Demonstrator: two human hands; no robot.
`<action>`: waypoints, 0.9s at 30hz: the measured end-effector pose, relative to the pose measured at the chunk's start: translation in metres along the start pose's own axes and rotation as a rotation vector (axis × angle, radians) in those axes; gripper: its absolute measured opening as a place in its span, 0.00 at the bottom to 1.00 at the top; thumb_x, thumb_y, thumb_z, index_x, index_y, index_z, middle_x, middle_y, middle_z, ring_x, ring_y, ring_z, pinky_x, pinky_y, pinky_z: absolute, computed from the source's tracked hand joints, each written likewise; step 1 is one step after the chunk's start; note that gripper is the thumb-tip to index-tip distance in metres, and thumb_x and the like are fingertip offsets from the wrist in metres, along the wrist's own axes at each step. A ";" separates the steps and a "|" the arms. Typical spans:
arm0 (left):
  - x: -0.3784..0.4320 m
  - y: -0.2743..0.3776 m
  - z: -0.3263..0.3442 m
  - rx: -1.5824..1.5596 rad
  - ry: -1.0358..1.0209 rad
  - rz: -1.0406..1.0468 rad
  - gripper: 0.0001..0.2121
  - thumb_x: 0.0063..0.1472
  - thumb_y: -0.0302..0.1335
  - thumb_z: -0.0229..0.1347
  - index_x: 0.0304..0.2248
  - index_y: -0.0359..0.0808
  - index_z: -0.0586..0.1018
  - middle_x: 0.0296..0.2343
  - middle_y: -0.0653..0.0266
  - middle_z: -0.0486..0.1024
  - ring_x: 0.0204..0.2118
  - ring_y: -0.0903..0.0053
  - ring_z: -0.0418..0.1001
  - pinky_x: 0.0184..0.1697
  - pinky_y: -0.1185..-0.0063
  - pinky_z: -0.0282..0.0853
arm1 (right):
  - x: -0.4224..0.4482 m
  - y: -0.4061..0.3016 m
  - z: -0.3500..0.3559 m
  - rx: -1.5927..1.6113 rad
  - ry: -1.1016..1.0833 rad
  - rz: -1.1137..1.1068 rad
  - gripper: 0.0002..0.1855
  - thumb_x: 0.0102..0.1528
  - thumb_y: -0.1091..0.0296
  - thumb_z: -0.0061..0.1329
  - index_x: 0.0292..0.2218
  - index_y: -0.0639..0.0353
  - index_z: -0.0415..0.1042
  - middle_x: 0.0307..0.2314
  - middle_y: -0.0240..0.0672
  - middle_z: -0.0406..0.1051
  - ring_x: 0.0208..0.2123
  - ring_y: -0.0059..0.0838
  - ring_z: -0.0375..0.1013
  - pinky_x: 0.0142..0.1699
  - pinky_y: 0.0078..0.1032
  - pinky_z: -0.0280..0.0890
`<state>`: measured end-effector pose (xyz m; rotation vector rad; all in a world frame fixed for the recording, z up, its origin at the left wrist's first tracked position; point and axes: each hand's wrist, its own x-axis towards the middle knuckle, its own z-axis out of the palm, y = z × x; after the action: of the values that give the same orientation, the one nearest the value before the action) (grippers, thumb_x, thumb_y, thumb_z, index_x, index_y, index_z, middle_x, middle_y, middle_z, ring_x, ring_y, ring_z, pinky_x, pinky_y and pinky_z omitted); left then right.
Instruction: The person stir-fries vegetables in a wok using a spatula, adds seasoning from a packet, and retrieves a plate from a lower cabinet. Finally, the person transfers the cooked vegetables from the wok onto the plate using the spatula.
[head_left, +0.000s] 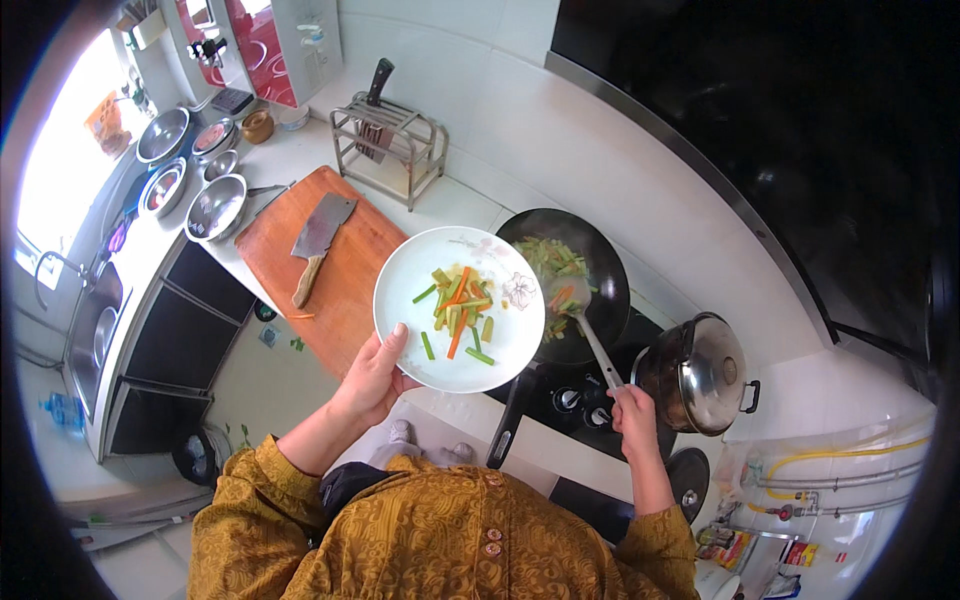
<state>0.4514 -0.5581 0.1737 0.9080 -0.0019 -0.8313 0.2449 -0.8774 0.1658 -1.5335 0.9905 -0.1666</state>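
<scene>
My left hand (379, 379) grips the rim of a white plate (405, 259) with a printed flower, its thumb on top. On the plate lie cut green vegetable sticks and carrot strips (457, 304). The handle of a cooking turner (596, 349) is in my right hand (636, 420). Its blade is down inside a black wok (606, 277), with a few carrot strips and green pieces on it. More cooked green pieces (551, 255) lie in the wok, and the plate hides part of the wok's left side. The wok's handle (510, 420) points toward my body.
A lidded steel pot (694, 375) stands right of the wok on the gas stove (577, 401). Left, a cleaver (324, 232) rests on a wooden cutting board (375, 232), near a metal knife rack (390, 142). Steel bowls (217, 206) line the counter. A range hood (697, 180) overhangs upper right.
</scene>
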 end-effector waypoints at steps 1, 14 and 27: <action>-0.005 0.003 0.000 0.019 -0.016 0.004 0.25 0.64 0.42 0.43 0.52 0.31 0.60 0.46 0.56 0.68 0.46 0.69 0.70 0.48 0.70 0.71 | 0.007 0.012 0.002 0.087 -0.056 0.043 0.11 0.58 0.66 0.40 0.31 0.64 0.69 0.11 0.22 0.55 0.12 0.12 0.51 0.16 0.14 0.44; -0.028 0.005 0.003 -0.070 -0.055 0.015 0.22 0.64 0.37 0.46 0.52 0.35 0.58 0.45 0.61 0.67 0.45 0.77 0.71 0.45 0.77 0.72 | -0.049 -0.106 0.106 -0.892 0.032 -1.153 0.08 0.42 0.71 0.57 0.26 0.51 0.69 0.25 0.28 0.62 0.32 0.30 0.64 0.40 0.30 0.53; -0.026 0.002 0.004 -0.058 -0.056 0.069 0.25 0.62 0.38 0.50 0.53 0.39 0.57 0.48 0.63 0.65 0.48 0.76 0.68 0.47 0.74 0.71 | -0.045 -0.109 0.162 -1.124 -0.244 -1.089 0.07 0.41 0.68 0.58 0.25 0.53 0.73 0.23 0.28 0.62 0.31 0.29 0.64 0.42 0.31 0.51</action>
<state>0.4338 -0.5432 0.1862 0.8253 -0.0569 -0.7879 0.3693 -0.7388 0.2398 -2.9240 -0.1596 -0.1746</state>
